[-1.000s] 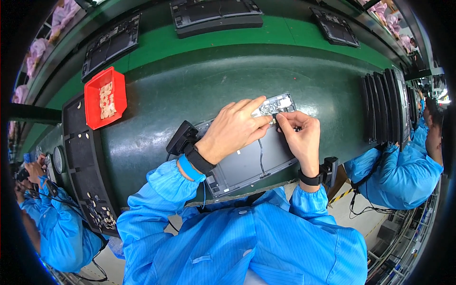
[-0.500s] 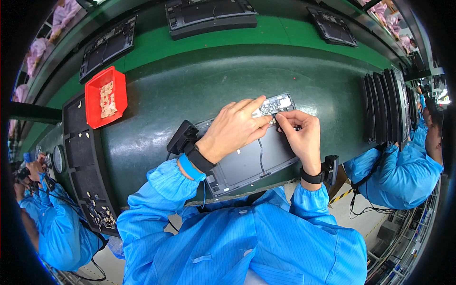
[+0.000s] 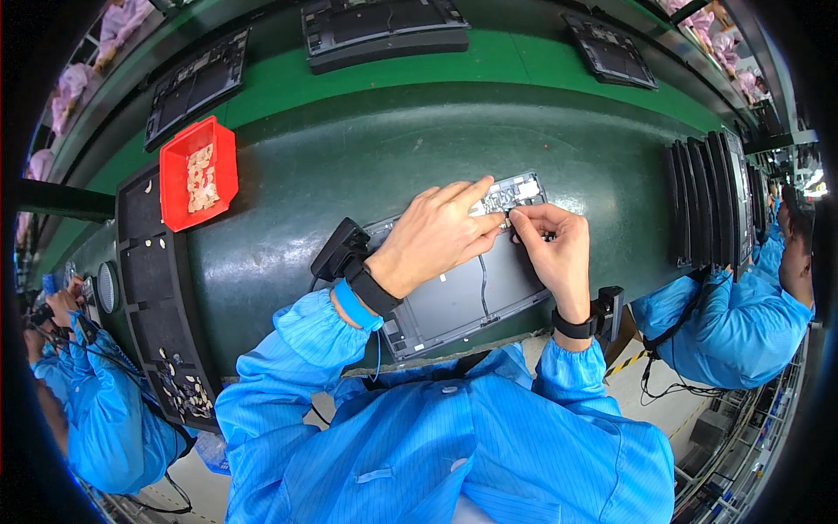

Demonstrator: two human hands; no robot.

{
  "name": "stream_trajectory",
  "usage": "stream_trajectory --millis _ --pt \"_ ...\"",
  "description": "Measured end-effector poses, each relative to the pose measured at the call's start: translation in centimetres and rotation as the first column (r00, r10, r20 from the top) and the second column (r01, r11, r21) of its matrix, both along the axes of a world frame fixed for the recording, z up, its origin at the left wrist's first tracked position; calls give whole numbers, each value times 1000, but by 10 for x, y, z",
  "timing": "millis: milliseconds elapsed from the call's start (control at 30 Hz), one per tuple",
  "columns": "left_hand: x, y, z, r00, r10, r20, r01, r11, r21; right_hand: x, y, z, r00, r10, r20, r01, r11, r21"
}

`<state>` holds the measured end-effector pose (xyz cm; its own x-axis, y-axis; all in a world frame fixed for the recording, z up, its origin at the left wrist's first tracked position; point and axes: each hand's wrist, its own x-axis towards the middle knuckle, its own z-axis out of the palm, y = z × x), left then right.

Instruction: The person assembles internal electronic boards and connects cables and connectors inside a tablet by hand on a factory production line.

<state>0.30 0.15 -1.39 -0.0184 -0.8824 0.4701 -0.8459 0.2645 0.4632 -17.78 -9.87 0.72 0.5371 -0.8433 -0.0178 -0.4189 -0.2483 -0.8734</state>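
Note:
An opened grey tablet housing (image 3: 445,301) lies slantwise on the green bench in front of me. Its bare circuit board (image 3: 506,196) runs along the far edge, and a thin dark cable (image 3: 484,288) crosses the flat part. My left hand (image 3: 436,229) rests over the housing with its fingers stretched out, the tips at the board. Beside them, my right hand (image 3: 554,240) pinches thumb and index finger together right at the board. Whatever is between those fingertips is too small or hidden to make out.
To the left, a red bin (image 3: 225,166) of small pale pieces sits on a black compartment tray (image 3: 157,288). More opened housings (image 3: 384,24) lie along the far green strip. Several dark panels (image 3: 711,201) stand upright at right. People in blue work on both sides.
Both hands keep their places on the housing, the right still pinching at the board. The view has shifted very slightly.

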Motion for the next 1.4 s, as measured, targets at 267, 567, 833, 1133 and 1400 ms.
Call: stream_trajectory --millis 267,567,833,1133,1400 --pt "-1 1 1 1000 11 -1 -11 1000 16 1 0 -2 1000 3 0 -3 1000 -4" --pt "-5 -1 1 997 18 81 -22 999 48 -1 -3 1 999 21 -42 -23 998 -53" --pt "-8 -3 -5 992 36 120 -45 996 72 2 0 15 992 23 -121 -10 994 109" --pt "-4 1 4 999 26 -31 -23 993 112 -10 15 26 995 -97 -28 98 994 49" --pt "-28 -11 31 999 -34 43 36 999 -33 -45 -18 10 989 -28 148 3 987 163"
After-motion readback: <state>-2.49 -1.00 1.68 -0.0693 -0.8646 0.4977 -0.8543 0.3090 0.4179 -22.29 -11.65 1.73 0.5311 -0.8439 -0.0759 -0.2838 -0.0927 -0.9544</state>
